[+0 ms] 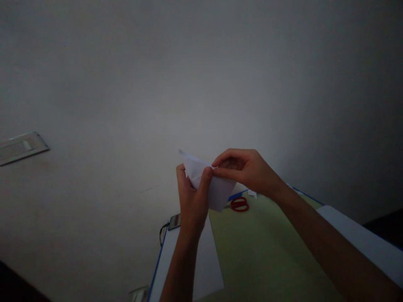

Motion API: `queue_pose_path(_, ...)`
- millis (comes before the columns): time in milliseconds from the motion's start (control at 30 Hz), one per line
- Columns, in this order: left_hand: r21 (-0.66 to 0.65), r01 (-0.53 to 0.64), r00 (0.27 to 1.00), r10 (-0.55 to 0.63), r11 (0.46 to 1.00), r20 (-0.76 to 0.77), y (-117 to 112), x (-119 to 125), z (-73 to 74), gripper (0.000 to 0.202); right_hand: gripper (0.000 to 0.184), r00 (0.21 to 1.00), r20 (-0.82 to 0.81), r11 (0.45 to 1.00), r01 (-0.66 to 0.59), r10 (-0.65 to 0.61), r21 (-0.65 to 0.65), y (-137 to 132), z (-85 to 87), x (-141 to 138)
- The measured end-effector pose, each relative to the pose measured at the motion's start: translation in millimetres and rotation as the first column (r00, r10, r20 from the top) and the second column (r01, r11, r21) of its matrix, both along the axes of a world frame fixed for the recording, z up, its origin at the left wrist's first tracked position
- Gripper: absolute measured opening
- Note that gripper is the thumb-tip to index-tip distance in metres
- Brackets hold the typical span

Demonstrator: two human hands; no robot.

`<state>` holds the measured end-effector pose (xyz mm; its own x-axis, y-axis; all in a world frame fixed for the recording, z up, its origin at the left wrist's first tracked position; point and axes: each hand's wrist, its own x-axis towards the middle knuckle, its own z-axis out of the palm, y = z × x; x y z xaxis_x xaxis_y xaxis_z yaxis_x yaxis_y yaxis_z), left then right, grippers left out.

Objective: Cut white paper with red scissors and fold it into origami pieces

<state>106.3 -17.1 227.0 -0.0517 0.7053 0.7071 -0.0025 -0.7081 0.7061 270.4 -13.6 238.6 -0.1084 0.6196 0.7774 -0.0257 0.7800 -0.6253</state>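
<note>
A folded white sheet of paper [220,193] is held up above the table, with a pointed corner toward the upper left. My left hand [192,203] grips it from the left, the thumb pressed on its face and the fingers partly hidden behind. At its upper edge, my right hand [244,167] pinches the paper between thumb and forefinger, close to the left thumb. Red-handled scissors [239,204] lie on the table just beyond and below the paper; their blades are mostly hidden.
A green mat [261,247] covers the table's middle, with white sheets [208,260] at the left and a white panel [359,235] at the right. A phone-like device [174,221] with a cable sits on the left edge. A paper scrap [252,193] lies near the wall [189,84].
</note>
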Motion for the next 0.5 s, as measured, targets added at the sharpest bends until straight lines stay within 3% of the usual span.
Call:
queue_pose_path(167,0.012,-0.01,1.0,0.01,1.0,0.003,0.4,-1.6,-0.8,0.041,0.028,0.999,-0.04,0.996,-0.031,0.027,-0.089,-0.7,1.8,-2.6)
queue_pose_path(333,-0.019,0.028,0.998,-0.027,0.999,0.049,1.4,0.0,-2.4,0.043,0.027,0.999,0.001,0.992,-0.044,0.044,-0.114,-0.3,2.0,-1.2)
queue_pose_path(433,-0.08,0.183,0.979,-0.173,0.98,0.111,2.9,-3.4,0.4,0.042,0.023,0.997,0.041,0.993,-0.054,0.059,-0.103,0.1,1.3,1.6)
queue_pose_path(500,-0.155,0.338,0.938,-0.318,0.928,0.139,3.3,-8.1,4.0,0.05,0.021,0.996,0.065,0.994,-0.06,0.066,-0.091,0.5,0.9,3.4)
